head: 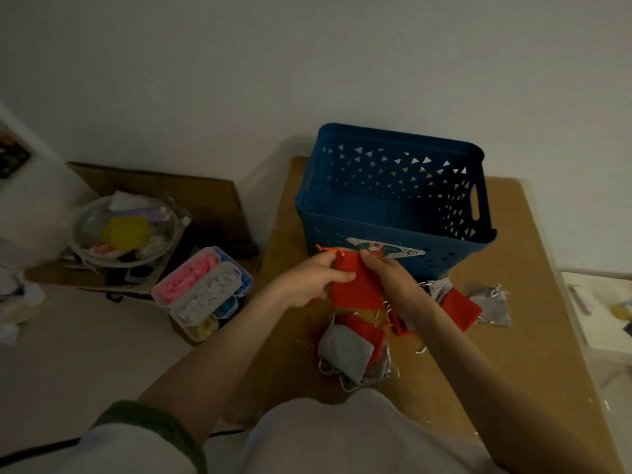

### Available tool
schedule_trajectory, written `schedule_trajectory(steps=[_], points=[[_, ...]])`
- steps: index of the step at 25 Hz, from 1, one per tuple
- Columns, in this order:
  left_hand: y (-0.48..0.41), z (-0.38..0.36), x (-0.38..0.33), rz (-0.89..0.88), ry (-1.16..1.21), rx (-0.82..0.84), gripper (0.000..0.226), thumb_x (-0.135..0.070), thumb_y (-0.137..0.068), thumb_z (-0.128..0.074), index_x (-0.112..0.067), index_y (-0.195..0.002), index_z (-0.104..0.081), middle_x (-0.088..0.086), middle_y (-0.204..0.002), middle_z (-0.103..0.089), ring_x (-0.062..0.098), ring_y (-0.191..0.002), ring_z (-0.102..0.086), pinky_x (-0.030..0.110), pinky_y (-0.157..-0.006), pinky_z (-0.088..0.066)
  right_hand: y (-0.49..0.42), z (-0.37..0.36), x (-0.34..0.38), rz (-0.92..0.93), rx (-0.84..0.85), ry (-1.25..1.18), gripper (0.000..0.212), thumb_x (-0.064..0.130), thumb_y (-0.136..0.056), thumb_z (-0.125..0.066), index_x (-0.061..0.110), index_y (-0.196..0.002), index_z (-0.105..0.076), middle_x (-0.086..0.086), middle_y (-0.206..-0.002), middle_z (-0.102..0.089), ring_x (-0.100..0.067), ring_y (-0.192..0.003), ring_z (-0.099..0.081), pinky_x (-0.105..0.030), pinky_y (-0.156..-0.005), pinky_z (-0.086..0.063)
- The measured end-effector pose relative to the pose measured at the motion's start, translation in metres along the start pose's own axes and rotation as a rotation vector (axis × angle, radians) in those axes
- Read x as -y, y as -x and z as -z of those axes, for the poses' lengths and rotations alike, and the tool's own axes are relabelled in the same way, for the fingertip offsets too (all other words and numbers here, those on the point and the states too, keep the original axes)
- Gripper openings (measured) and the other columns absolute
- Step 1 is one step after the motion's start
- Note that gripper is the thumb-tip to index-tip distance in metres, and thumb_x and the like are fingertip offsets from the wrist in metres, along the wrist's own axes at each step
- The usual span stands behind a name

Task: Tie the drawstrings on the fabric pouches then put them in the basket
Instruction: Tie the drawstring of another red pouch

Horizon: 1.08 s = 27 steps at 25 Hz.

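Head view: tying step in hand on 1 red pouch [355, 285], held up over the worktop [533, 302] just in front of the blue basket [393, 200], near its front wall. Left hand [311, 280] clamped on the pouch's left edge, thumb across the front face, fingertips up at the mouth. Right hand [393, 278] pinching the top right corner at the mouth, close beside the left. Orange drawstring [325, 249] poking out left of the mouth, past the left fingertips; knot state too small to tell. Mouth looks ungathered, pouch body flat, so judged early in the tie.

Next move, as a guess: pull both cord ends to cinch the mouth, cross and knot, then a short forward lift over the basket's near rim and release. Thin, slippery cord, so needs a fingertip pinch, not a palm grip.

Both forearms reaching forward from the near edge, converging at mid-worktop, wrists roughly level, right wrist passing over the pile.

Basket interior looks empty from here, so task barely begun. Remaining pile of red and grey pouches [352, 350] lying loose toward the near edge, below the hands; 1 more red pouch [460, 307] and 1 grey pouch [492, 304] toward the right edge.
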State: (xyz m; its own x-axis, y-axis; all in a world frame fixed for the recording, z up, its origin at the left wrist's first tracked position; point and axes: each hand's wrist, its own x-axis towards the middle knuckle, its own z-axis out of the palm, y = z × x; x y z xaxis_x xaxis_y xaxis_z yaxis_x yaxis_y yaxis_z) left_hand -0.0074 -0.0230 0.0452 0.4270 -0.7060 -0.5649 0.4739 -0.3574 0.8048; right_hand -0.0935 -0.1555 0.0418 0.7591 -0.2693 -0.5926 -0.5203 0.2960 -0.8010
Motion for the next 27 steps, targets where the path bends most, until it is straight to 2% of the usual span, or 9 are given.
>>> schedule_trajectory(steps=[3,6,9,11,13,15,18,23,27], points=[[0.004,-0.01,-0.013,-0.108,0.08,0.043,0.024,-0.03,-0.099,-0.045,-0.024,-0.118,-0.058,0.007,-0.115,-0.064,0.02,-0.105,-0.062,0.042,-0.093,-0.05,0.011,-0.002,0.012,0.141,-0.016,-0.157,0.022,0.025,-0.098,-0.051,0.007,-0.103,-0.063,-0.011,-0.09,-0.066,-0.025,-0.083,-0.063,-0.037,-0.076,-0.054],[0.007,-0.015,-0.028,-0.204,0.127,-0.033,0.039,-0.04,-0.102,-0.03,-0.02,-0.113,-0.063,0.004,-0.108,-0.067,0.018,-0.1,-0.062,0.036,-0.092,-0.048,0.018,0.001,0.028,0.287,-0.037,-0.249,0.021,0.018,-0.1,-0.044,0.009,-0.094,-0.062,-0.008,-0.085,-0.062,-0.019,-0.078,-0.059,-0.033,-0.071,-0.051],[0.01,-0.021,-0.039,-0.283,0.182,-0.17,0.036,-0.036,-0.102,-0.034,-0.017,-0.095,-0.064,0.001,-0.092,-0.065,0.014,-0.084,-0.06,0.03,-0.078,-0.049,0.02,0.008,0.04,0.345,-0.016,-0.238,0.032,0.03,-0.103,-0.038,0.012,-0.094,-0.063,-0.002,-0.083,-0.062,-0.013,-0.074,-0.059,-0.033,-0.072,-0.051],[0.008,-0.021,-0.047,-0.343,0.363,-0.224,0.037,-0.036,-0.101,-0.036,-0.014,-0.08,-0.056,0.0,-0.087,-0.066,0.008,-0.064,-0.054,0.021,-0.061,-0.048,0.021,0.012,0.047,0.427,-0.032,-0.217,0.035,0.029,-0.104,-0.033,0.013,-0.085,-0.058,0.005,-0.068,-0.056,-0.005,-0.06,-0.053,-0.023,-0.062,-0.046],[0.007,-0.017,-0.054,-0.395,0.591,-0.247,0.039,-0.034,-0.101,-0.034,-0.015,-0.07,-0.045,-0.001,-0.081,-0.069,0.002,-0.042,-0.04,0.013,-0.043,-0.036,0.018,0.018,0.05,0.499,-0.08,-0.224,0.037,0.021,-0.104,-0.03,0.015,-0.073,-0.049,0.005,-0.063,-0.045,-0.006,-0.056,-0.041,-0.023,-0.059,-0.035],[0.009,-0.014,-0.058,-0.4,0.625,-0.221,0.041,-0.035,-0.102,-0.031,-0.015,-0.068,-0.041,-0.003,-0.064,-0.065,0.002,-0.036,-0.032,0.013,-0.036,-0.026,0.015,0.028,0.048,0.517,-0.102,-0.171,0.039,0.015,-0.104,-0.029,0.015,-0.068,-0.046,0.003,-0.066,-0.039,-0.009,-0.059,-0.032,-0.026,-0.061,-0.027],[0.014,-0.018,-0.059,-0.321,0.323,-0.285,0.039,-0.035,-0.102,-0.034,-0.014,-0.072,-0.046,-0.006,-0.049,-0.045,0.005,-0.037,-0.028,0.018,-0.038,-0.022,0.018,0.038,0.048,0.517,-0.063,0.027,0.037,0.015,-0.104,-0.034,0.013,-0.071,-0.051,0.001,-0.067,-0.04,-0.011,-0.061,-0.034,-0.025,-0.059,-0.029],[0.017,-0.02,-0.076,-0.198,-0.377,-0.376,0.028,-0.027,-0.101,-0.042,-0.01,-0.087,-0.059,-0.001,-0.063,-0.042,0.012,-0.054,-0.038,0.025,-0.055,-0.033,0.033,0.041,0.073,0.555,0.021,0.407,0.011,0.008,-0.096,-0.052,0.011,-0.087,-0.057,0.001,-0.072,-0.055,-0.007,-0.062,-0.05,-0.018,-0.06,-0.041],[0.016,-0.027,-0.079,-0.211,-0.487,-0.235,0.022,-0.021,-0.101,-0.042,-0.012,-0.087,-0.057,0.0,-0.071,-0.048,0.013,-0.067,-0.044,0.029,-0.067,-0.038,0.035,0.032,0.086,0.588,0.079,0.545,0.008,0.001,-0.091,-0.057,0.006,-0.085,-0.055,0.0,-0.072,-0.059,0.003,-0.061,-0.056,-0.012,-0.062,-0.045]])
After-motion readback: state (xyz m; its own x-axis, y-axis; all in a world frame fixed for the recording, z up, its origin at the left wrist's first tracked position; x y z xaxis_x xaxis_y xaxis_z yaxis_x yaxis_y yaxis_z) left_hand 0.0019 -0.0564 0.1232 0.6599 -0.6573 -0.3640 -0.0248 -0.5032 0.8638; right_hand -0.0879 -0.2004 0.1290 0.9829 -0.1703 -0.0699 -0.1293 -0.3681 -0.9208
